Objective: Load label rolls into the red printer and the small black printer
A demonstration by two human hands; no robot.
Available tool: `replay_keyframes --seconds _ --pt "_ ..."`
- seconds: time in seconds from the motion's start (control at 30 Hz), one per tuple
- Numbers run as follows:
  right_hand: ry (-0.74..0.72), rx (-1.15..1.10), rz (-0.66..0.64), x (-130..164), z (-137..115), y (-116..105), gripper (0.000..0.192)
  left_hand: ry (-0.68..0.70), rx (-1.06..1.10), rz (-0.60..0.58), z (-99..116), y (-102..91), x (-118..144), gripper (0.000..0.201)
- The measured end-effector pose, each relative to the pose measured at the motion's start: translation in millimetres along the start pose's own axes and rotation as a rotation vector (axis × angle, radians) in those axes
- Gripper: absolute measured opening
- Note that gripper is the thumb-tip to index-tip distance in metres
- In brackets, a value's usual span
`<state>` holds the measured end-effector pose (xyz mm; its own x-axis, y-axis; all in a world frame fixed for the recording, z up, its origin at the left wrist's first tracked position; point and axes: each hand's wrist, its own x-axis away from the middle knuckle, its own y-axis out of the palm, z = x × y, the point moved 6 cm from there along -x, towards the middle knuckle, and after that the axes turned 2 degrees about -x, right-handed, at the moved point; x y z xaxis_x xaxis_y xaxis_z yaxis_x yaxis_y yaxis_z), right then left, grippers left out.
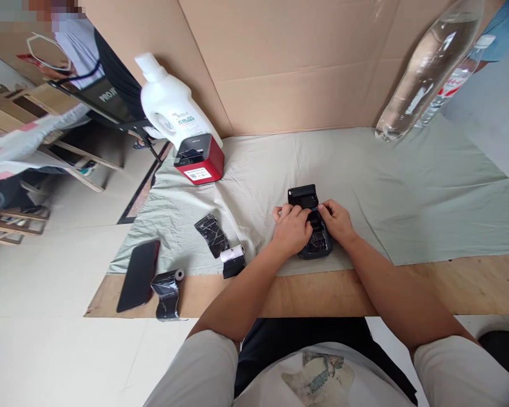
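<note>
A small black label printer [311, 223] lies on the pale green cloth [407, 186] with its lid [303, 196] flipped open toward the far side. My left hand [292, 229] rests on the printer's left side, fingers curled into its open compartment. My right hand [337, 221] grips the printer's right side, thumb over the opening. What sits inside the compartment is hidden by my fingers. A white paper roll [232, 254] with black wrapping lies just left of my left forearm.
A red printer [200, 161] and a white detergent bottle [169, 104] stand at the back left. A black wrapper [212, 234], another wrapped roll [167, 291] and a black phone [138, 275] lie front left. Clear water bottles [428, 70] stand back right against cardboard walls. A person stands far left.
</note>
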<state>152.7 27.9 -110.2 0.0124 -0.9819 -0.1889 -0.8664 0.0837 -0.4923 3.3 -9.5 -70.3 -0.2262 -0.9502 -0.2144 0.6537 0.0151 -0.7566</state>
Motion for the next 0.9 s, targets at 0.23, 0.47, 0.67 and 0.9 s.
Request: replay_keyframes --seconds 0.23,0.47,0.67,0.9 --pt "0.007 0.005 -0.014 0 0 2 0.04 0.05 -0.148 -0.089 -2 5.2 -2 0.023" --pt "0.021 0.009 -0.015 0 -1 1 0.04 -0.004 -0.229 -0.268 4 3.4 -3 0.026" --pt "0.009 0.01 -0.015 0 0 2 0.039 0.042 -0.209 -0.363 8 -0.1 -2 0.027" --pt "0.0 0.032 0.007 -1 5 0 0.041 0.158 -0.109 -0.126 15 -2.3 -1 0.033"
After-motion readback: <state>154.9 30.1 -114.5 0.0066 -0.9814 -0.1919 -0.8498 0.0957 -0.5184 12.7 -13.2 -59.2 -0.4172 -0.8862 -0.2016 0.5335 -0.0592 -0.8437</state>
